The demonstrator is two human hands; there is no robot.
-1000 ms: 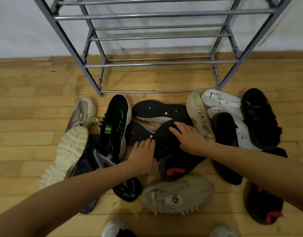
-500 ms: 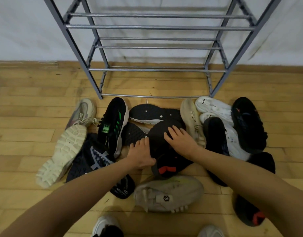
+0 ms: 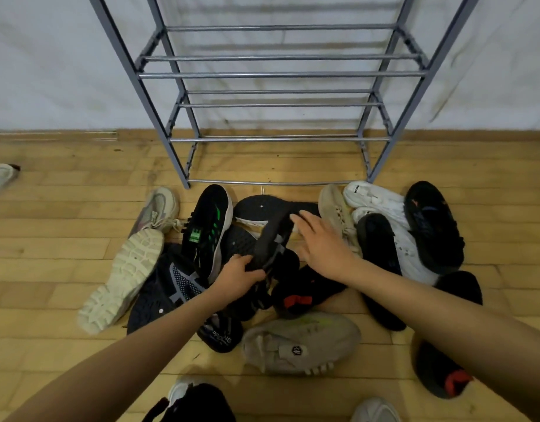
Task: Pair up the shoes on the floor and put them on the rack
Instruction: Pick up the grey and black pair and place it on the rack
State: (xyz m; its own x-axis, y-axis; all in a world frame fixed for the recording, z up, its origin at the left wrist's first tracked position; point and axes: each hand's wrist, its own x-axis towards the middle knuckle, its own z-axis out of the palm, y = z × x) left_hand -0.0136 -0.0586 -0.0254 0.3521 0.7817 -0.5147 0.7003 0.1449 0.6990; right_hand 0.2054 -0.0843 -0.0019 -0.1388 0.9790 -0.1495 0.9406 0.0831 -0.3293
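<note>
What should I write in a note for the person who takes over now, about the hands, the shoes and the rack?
Left hand: grip shut on a black shoe, raised at the middle of the pile.
Right hand: open, fingers spread, beside that same shoe, holding nothing.
Shoes: all on the floor before the rack, mixed and overlapping; one light shoe lies apart at far left.
Done: nothing; the rack shelves in view are bare.
Left: pair all shoes and put them on the rack.
</note>
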